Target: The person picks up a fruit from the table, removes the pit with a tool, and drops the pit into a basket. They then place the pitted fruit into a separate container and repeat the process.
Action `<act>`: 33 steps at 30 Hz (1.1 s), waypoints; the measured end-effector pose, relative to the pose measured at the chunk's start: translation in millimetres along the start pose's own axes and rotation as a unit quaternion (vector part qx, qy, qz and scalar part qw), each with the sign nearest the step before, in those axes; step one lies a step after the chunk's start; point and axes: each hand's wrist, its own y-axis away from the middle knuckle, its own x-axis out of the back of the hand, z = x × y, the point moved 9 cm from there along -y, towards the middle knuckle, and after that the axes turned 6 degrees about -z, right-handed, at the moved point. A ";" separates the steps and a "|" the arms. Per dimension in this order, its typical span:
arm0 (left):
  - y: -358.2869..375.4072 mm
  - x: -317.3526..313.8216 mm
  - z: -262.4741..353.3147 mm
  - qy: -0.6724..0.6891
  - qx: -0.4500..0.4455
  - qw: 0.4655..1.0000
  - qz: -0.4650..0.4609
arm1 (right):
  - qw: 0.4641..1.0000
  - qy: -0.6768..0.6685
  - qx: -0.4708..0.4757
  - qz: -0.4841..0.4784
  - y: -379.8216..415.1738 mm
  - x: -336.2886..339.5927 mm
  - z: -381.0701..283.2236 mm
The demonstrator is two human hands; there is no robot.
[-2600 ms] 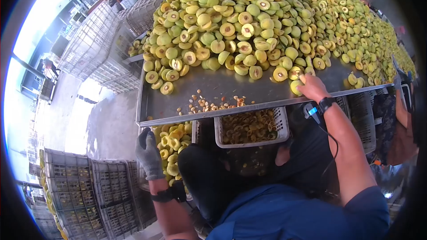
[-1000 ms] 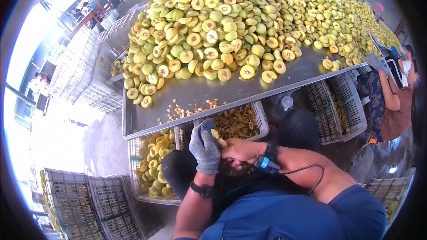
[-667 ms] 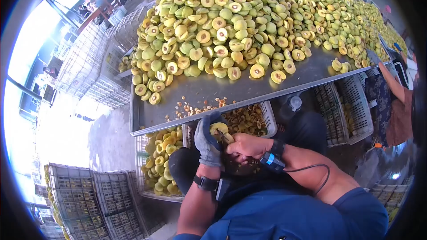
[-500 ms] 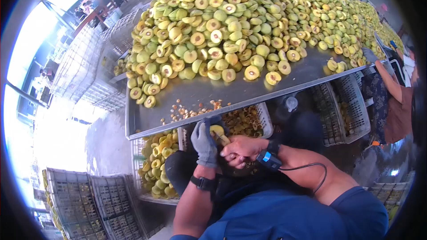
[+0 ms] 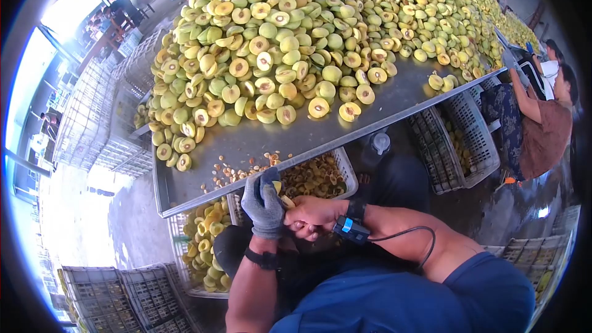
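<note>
My left hand [image 5: 262, 205], in a grey glove, is closed around a halved yellow-green fruit [image 5: 277, 187], of which only a sliver shows. Close against it, my bare right hand [image 5: 316, 213] grips a small tool with a pale handle [image 5: 287, 201]; its working end is hidden by the glove. Both hands are just off the front edge of a metal table [image 5: 240, 142]. A big heap of halved fruit [image 5: 265, 49], several with brown pits or hollows showing, covers most of it. Loose pits [image 5: 237, 168] are scattered near the table's front edge.
A crate of fruit halves [image 5: 206, 243] stands left of my knees. Beneath the table edge is a white crate [image 5: 350, 176] with brownish-yellow pieces. More crates [image 5: 472, 142] are at right, near a seated person [image 5: 542, 142]. Stacked crates [image 5: 117, 296] stand lower left.
The view has shifted, so table and heap sit further left. The fruit half in my left hand, clearly visible before, is now mostly covered by the glove. Both hands remain together.
</note>
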 end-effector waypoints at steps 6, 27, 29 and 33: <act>3.7 -21.2 -52.4 0.284 0.192 0.938 -0.058 | 0.997 -0.032 0.016 -0.068 1.7 0.1 -3.1; 0.6 -26.0 -8.4 0.211 0.097 0.968 -0.090 | 0.987 0.128 0.085 0.050 10.8 16.7 -19.4; -4.5 -22.7 2.3 0.162 0.060 0.981 -0.089 | 0.999 0.027 0.008 -0.031 13.3 2.0 -8.1; -1.9 -30.2 -13.9 0.330 0.118 0.927 -0.131 | 0.995 0.006 0.007 -0.100 12.6 -5.5 -0.4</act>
